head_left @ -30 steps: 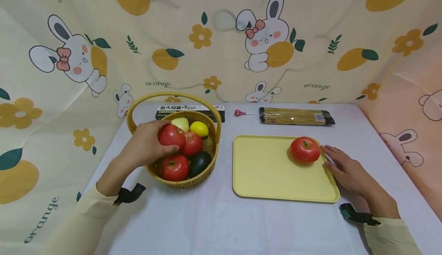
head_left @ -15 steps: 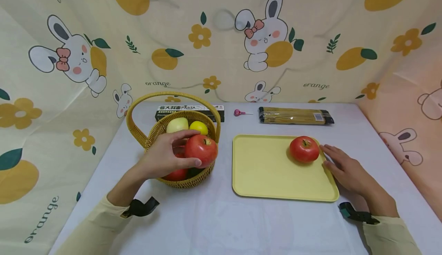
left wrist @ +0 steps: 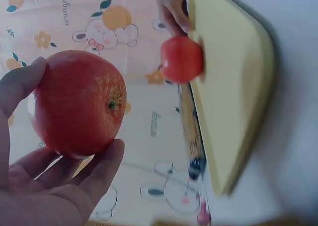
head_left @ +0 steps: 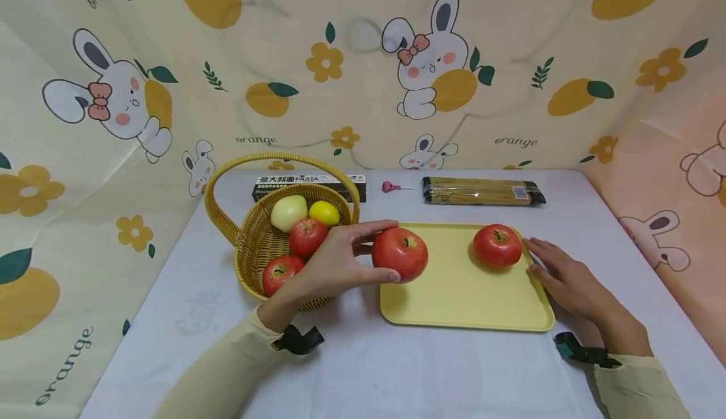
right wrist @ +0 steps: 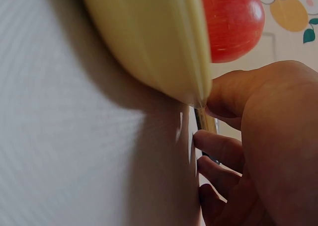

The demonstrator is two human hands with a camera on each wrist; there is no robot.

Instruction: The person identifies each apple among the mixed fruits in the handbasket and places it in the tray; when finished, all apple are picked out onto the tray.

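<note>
My left hand [head_left: 334, 264] grips a red apple [head_left: 399, 254] between thumb and fingers, above the left end of a yellow tray [head_left: 454, 302]. In the left wrist view the held apple [left wrist: 79, 104] hangs clear of the tray. A second red apple [head_left: 497, 246] sits on the tray's right part. My right hand [head_left: 578, 283] rests by the tray's right edge, its thumb touching the rim in the right wrist view. A wicker basket [head_left: 249, 261] holds two red fruits [head_left: 282, 273], a pale round one [head_left: 289, 213] and a lemon [head_left: 324, 213]; my left hand covers part of it.
Behind the basket lies a black and white pasta box [head_left: 354, 189]. A small pink-headed item [head_left: 389, 186] and a pack of spaghetti [head_left: 482, 191] lie along the back of the table. The basket's tall handle [head_left: 278, 156] arches over its fruit.
My left hand has lifted the red apple out of the basket and carried it right, over the tray. The right hand stays at the tray's edge.
</note>
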